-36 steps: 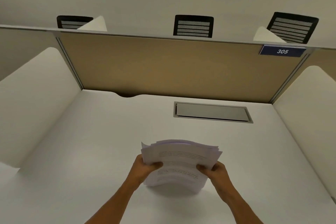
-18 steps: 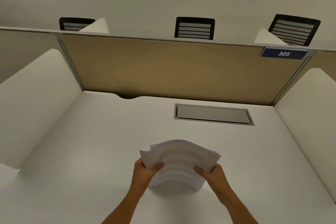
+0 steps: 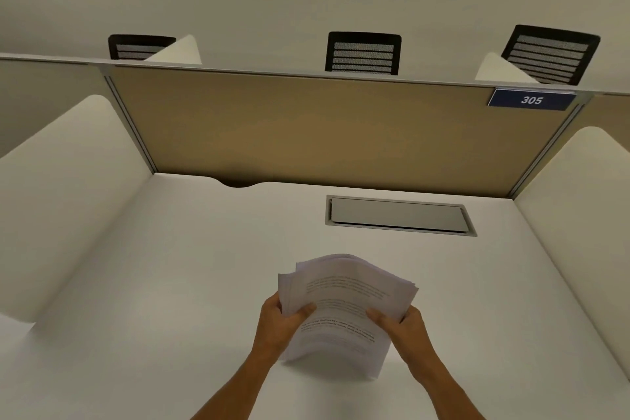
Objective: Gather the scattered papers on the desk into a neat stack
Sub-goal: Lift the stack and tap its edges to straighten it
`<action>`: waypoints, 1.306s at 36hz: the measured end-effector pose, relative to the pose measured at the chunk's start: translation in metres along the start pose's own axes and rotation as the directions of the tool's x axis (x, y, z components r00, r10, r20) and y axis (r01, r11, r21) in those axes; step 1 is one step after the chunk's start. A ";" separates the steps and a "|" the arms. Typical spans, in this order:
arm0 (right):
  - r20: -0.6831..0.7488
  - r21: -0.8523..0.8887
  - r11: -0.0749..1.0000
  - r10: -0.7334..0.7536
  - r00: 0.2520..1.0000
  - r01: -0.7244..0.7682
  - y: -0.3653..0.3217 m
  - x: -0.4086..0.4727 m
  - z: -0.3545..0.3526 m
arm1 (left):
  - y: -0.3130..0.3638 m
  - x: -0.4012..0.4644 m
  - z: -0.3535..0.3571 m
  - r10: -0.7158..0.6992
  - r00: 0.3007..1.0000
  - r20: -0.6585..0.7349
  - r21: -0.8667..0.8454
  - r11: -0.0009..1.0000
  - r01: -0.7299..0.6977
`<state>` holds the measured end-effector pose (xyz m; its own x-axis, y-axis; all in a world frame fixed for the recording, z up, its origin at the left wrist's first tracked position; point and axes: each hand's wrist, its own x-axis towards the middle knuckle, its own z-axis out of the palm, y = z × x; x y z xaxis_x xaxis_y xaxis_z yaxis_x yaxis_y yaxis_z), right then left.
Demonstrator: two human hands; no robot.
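Observation:
A bundle of printed white papers (image 3: pixel 344 300) stands nearly upright on the white desk (image 3: pixel 153 283), its lower edge resting on the surface and its sheets bowed. The top edges are uneven, with several sheets fanned out at the upper left. My left hand (image 3: pixel 278 324) grips the bundle's left side, thumb across the front page. My right hand (image 3: pixel 404 326) grips the right side the same way. No loose sheets lie elsewhere on the desk.
A grey cable-port lid (image 3: pixel 397 216) is set into the desk behind the papers. A tan partition (image 3: pixel 324 133) closes the back, with a blue "305" label (image 3: pixel 531 99). White side panels (image 3: pixel 58 198) wall both sides. Black chair backs (image 3: pixel 363 53) show beyond.
The bundle has tilted more upright and shifted a little, with both hands still holding its sides. The fanned corners at the upper left stick out more now.

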<state>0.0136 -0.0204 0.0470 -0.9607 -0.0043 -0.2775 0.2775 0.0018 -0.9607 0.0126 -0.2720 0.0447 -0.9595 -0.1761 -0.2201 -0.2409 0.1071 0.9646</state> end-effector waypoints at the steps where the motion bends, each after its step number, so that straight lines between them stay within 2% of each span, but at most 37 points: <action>1: 0.006 0.001 1.000 0.000 1.000 0.000 -0.001 0.000 0.001 | 0.001 0.000 0.001 0.000 1.000 0.001 0.001 1.000 0.000; 9: 0.018 0.029 0.998 -0.047 0.999 0.047 -0.010 0.002 -0.007 | 0.012 0.001 0.002 0.082 0.994 -0.078 -0.091 0.992 -0.089; 13: 0.060 -0.013 1.000 0.000 0.998 0.001 -0.003 0.005 -0.010 | 0.002 0.004 -0.002 0.037 0.999 -0.002 -0.054 0.998 -0.038; 18: 0.051 -0.050 0.998 0.033 0.998 -0.031 0.000 0.012 -0.006 | -0.007 0.008 -0.007 -0.002 0.986 0.165 0.019 1.000 -0.001; 25: 0.012 -0.019 1.000 -0.020 1.000 0.020 -0.013 0.012 -0.003 | 0.008 0.007 -0.003 0.044 0.999 -0.013 -0.060 0.997 -0.045; 28: 0.045 -0.003 1.000 -0.008 0.999 0.008 -0.006 0.011 -0.006 | 0.005 0.006 -0.001 0.023 1.000 0.007 -0.079 0.997 -0.022; 34: 0.087 -0.048 0.998 0.034 0.996 -0.030 0.003 0.012 -0.003 | -0.006 0.006 -0.001 -0.034 0.997 0.066 -0.013 0.999 0.034; 43: 0.043 -0.030 0.999 -0.017 0.999 0.019 -0.016 0.014 0.002 | 0.002 0.011 0.009 0.002 0.994 -0.109 -0.099 0.995 -0.012; 45: 0.043 -0.032 0.999 -0.012 0.999 0.013 -0.013 0.014 0.001 | -0.001 0.011 0.011 -0.016 0.996 -0.088 -0.105 0.994 0.007; 47: 0.057 -0.053 0.999 0.010 0.998 -0.007 -0.006 0.013 0.002 | -0.009 0.009 0.013 -0.057 0.998 -0.009 -0.069 0.996 0.056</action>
<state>-0.0004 -0.0219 0.0494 -0.9561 -0.0608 -0.2866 0.2835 0.0549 -0.9574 0.0040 -0.2623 0.0319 -0.9429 -0.1902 -0.2733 -0.2838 0.0297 0.9584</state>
